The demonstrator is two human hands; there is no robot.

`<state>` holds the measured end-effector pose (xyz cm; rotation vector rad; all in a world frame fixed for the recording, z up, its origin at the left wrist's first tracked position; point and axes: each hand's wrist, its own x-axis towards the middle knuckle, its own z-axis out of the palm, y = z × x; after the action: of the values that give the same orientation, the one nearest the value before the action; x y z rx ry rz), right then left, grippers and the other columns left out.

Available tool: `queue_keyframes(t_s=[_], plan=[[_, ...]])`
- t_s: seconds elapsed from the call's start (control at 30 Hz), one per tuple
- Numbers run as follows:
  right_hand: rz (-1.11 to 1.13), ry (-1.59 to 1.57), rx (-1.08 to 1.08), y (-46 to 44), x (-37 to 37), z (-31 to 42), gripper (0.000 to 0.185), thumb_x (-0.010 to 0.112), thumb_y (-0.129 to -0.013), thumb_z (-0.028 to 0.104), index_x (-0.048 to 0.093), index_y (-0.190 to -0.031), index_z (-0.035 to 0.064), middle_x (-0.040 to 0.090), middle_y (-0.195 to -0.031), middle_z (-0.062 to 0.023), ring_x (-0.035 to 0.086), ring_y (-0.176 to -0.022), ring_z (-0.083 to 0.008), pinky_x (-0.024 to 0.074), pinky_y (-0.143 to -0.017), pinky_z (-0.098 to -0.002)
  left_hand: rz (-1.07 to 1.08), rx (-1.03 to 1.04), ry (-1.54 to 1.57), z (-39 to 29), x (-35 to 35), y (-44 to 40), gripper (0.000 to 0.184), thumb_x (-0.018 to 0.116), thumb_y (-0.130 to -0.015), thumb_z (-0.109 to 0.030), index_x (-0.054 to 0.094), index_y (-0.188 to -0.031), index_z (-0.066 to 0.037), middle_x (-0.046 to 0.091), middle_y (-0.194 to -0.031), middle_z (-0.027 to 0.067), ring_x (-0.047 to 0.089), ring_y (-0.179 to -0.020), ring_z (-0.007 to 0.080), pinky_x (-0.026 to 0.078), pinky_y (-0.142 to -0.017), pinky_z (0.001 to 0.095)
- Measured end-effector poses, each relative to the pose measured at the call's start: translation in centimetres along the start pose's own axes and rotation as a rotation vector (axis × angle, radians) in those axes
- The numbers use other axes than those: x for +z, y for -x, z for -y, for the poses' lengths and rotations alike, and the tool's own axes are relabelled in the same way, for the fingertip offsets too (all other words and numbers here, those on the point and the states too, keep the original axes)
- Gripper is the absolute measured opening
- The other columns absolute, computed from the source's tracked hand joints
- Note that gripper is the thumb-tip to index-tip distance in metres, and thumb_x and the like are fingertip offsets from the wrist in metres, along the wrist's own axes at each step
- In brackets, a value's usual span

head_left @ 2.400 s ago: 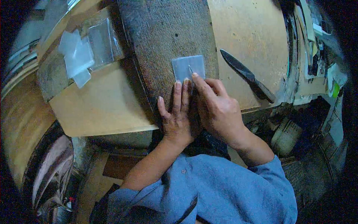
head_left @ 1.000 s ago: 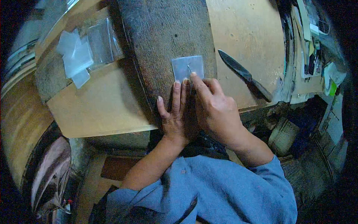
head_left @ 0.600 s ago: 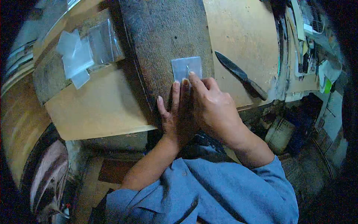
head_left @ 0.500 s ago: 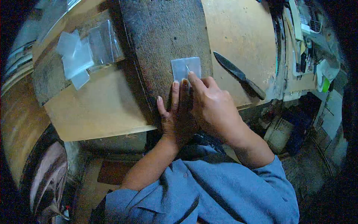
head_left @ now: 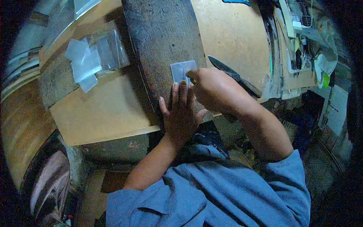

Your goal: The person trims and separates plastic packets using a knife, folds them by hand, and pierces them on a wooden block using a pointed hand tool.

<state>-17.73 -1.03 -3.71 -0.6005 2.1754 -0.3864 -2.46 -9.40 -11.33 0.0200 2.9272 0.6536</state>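
Note:
A small, translucent, pale square sheet [head_left: 177,70] lies on the dark worn board [head_left: 162,34]. My left hand [head_left: 180,109] rests flat on that board with fingers spread, its fingertips pressing on the sheet's near edge. Closed in a pinch, my right hand [head_left: 217,87] holds a thin pointed metal tool [head_left: 185,70] whose tip is over the sheet's middle; the rest of it is hidden in the fingers. I cannot tell whether the tip touches the sheet. Right of my right hand lies a knife [head_left: 234,74] with a dark blade and handle.
Several loose translucent sheets [head_left: 85,60] lie to the left, beside clear plastic sleeves [head_left: 111,49]. Tan boards [head_left: 102,109] flank the dark one. Along the right edge are a cluttered tray [head_left: 298,56] and plastic bags [head_left: 323,64]. A blue item [head_left: 237,2] shows at the top.
My right hand has turned, its elbow swinging outward to the right, and the tool tip has shifted slightly within the sheet. My left thumb now shows. The whole view has shifted a little.

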Motion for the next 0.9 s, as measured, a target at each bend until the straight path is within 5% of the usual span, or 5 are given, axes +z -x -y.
queue_keyframes(t_s=[0.2,0.27,0.43,0.6,0.9], plan=[[0.081,-0.093,-0.063,-1.1,-1.3,-1.0,0.03,0.058,-0.076,0.007,0.062,-0.105,-0.0009,0.065,-0.085,-0.0228,0.065,-0.077,-0.0373,0.0519,-0.064,-0.0416,-0.032,0.029,-0.005,-0.2,-0.4,0.0,0.087,0.064,-0.073,-0.053,0.03,-0.137,-0.006,0.022,-0.147,0.0146,0.019,-0.137,0.0336,0.014,-0.1,0.0633],[0.15,0.207,-0.199,-2.3,-0.5,-1.5,0.03,0.057,-0.076,0.006,0.062,-0.104,-0.0023,0.065,-0.077,-0.0208,0.066,-0.073,-0.0333,0.0519,-0.062,-0.0409,-0.03,0.037,0.017,-0.1,-0.4,0.1,0.084,0.067,-0.072,-0.05,0.032,-0.136,-0.007,0.023,-0.146,0.0155,0.019,-0.137,0.0347,0.013,-0.1,0.0641],[0.236,-0.072,0.032,-1.7,-1.8,0.1,0.02,0.057,-0.074,0.005,0.063,-0.091,-0.003,0.066,-0.074,-0.0173,0.067,-0.06,-0.0254,0.0525,-0.05,-0.0341,-0.058,0.039,0.065,-0.2,-0.8,0.1,0.08,0.071,-0.071,-0.043,0.034,-0.133,-0.008,0.026,-0.143,0.0174,0.019,-0.136,0.0364,0.014,-0.101,0.0652],[0.187,0.252,-0.389,-3.1,-0.7,-1.4,0.013,0.054,-0.076,0.003,0.063,-0.082,-0.0043,0.065,-0.07,-0.0183,0.066,-0.056,-0.0248,0.0537,-0.047,-0.0361,-0.113,0.068,-0.002,-0.3,-0.4,0.5,0.092,0.068,-0.071,-0.049,0.026,-0.14,-0.007,0.021,-0.148,0.0156,0.02,-0.137,0.0321,0.015,-0.102,0.0618],[0.1,-0.007,-0.173,-0.2,0.1,-0.9,0.014,0.055,-0.08,0.005,0.062,-0.088,-0.0043,0.063,-0.07,-0.0162,0.065,-0.059,-0.0236,0.051,-0.052,-0.0362,-0.117,0.103,-0.018,0.0,-0.5,0.9,0.086,0.061,-0.078,-0.049,0.023,-0.142,-0.006,0.019,-0.148,0.0182,0.018,-0.138,0.0324,0.014,-0.102,0.0616]])
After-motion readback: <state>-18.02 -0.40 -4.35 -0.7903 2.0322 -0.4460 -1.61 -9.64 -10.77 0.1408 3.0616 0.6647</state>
